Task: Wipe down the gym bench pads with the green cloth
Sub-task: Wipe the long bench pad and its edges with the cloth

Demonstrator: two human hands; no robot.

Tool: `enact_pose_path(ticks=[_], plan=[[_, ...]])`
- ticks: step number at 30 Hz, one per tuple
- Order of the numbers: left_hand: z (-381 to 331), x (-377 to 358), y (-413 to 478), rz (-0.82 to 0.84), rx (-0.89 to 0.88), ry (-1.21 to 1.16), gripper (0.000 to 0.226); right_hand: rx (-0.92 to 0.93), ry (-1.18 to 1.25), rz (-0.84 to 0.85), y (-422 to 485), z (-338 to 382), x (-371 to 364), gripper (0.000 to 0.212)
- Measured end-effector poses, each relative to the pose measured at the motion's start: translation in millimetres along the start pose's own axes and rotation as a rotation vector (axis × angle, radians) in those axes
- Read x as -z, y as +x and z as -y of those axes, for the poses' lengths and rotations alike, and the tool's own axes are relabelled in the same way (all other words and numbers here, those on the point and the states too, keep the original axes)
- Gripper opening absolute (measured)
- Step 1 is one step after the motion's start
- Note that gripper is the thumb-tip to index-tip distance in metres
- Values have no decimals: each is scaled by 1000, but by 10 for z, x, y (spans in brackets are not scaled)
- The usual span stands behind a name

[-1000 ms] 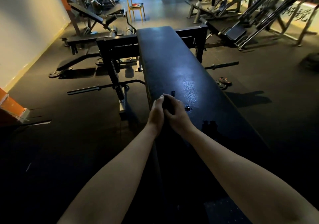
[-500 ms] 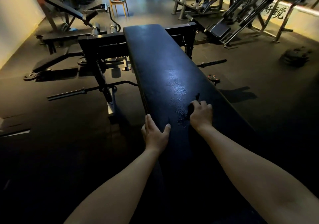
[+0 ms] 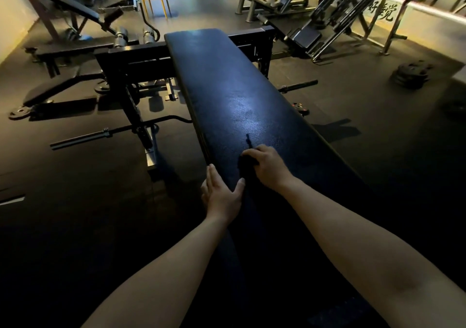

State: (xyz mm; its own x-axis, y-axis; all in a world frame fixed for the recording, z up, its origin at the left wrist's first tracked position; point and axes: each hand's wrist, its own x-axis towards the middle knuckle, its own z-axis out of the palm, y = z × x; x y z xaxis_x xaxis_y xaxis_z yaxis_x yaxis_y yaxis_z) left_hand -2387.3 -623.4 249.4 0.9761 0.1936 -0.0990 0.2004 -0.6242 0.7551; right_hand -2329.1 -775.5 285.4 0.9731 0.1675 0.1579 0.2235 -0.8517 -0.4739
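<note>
Left hand (image 3: 222, 196) lies flat, fingers straight, on the near-left edge of the long black padded gym bench (image 3: 227, 80), thumb on the top face, gripping nothing. Right hand (image 3: 268, 167), just beside it and further onto the pad, is curled around a dark bunched cloth (image 3: 245, 162) pressed to the vinyl; dim light hides its green. Risks, as I judge them: wadded cloth gives a narrow contact patch, so strokes may skip the far end and edges, and the sheen mid-pad suggests a slick surface where the bracing hand could slip.
</note>
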Motion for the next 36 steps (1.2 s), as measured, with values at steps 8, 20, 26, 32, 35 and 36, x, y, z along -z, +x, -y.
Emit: enact_pose_path(ticks=[8, 20, 26, 32, 35, 36], plan=[[-48, 16, -29, -7, -19, -69, 98, -463, -240, -139, -172, -399, 315, 49], [-1, 97, -16, 24, -19, -211, 98, 80, 22, 173, 66, 601, -194, 39], [54, 95, -7, 87, -28, -46, 114, -161, -119, -25, 14, 26, 95, 45], [60, 93, -21, 75, -49, -48, 114, -385, -166, -202, -139, -226, 168, 48], [58, 76, -3, 72, -54, -66, 115, -324, 26, -193, -147, -123, 108, 40], [51, 78, -7, 70, -55, -63, 114, -279, 91, -165, -161, -43, 86, 37]])
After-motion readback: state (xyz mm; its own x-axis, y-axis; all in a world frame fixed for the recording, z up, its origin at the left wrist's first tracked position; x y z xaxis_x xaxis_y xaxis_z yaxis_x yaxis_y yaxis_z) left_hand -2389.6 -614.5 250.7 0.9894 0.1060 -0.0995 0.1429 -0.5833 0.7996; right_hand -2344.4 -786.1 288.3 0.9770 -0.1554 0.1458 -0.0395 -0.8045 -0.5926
